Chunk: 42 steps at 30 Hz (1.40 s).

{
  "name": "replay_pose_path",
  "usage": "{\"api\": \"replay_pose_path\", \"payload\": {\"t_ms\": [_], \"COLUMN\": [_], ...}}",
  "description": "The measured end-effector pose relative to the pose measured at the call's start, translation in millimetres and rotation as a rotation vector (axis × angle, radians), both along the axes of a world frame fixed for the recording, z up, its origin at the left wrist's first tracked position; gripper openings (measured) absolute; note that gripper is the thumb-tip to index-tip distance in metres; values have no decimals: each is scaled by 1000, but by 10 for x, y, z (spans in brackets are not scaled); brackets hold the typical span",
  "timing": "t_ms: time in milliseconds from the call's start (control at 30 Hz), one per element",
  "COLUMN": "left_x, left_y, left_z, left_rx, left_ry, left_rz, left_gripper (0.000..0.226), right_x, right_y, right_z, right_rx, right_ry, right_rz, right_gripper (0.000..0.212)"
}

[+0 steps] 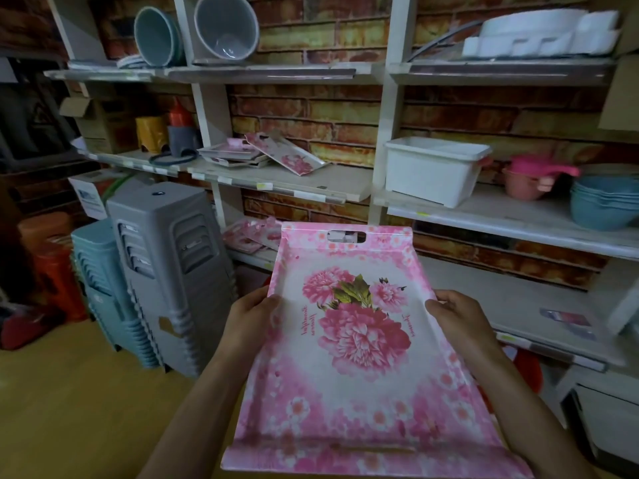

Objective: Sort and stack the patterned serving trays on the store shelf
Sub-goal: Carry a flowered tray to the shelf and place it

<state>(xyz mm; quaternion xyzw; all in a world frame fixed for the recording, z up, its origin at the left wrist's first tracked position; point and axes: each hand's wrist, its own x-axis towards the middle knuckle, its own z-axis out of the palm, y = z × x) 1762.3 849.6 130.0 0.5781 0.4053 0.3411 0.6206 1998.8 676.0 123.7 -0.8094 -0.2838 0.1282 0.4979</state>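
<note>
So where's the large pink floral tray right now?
Head view, lower centre: the large pink floral tray is held in front of the shelves, left hand gripping its left rim and right hand its right rim.

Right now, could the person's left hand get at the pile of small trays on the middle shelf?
Probably not yet: the left hand grips the large pink tray along with the right hand. Nothing stands before the tray pile, so once freed it likely could.

The pink floral tray [359,340] tilts face-up below the white tub [432,167], while smaller floral trays [290,155] lie heaped left of it.
</note>
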Motion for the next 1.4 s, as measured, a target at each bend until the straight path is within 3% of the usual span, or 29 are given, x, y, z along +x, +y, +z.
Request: {"api": "replay_pose_path", "payload": {"t_ms": [767, 1400], "left_x": [959, 2634], "left_y": [2628, 4216], "left_z": [68, 170], "left_rx": [-14, 58], "left_ry": [9, 7], "left_rz": [44, 61], "left_gripper": [25, 28], "right_x": [1037, 2758], "right_y": [2652, 4274], "right_z": [97, 209], "right_rx": [34, 41], "right_ry": [25, 5], "right_rz": [32, 90], "right_gripper": [13, 14]}}
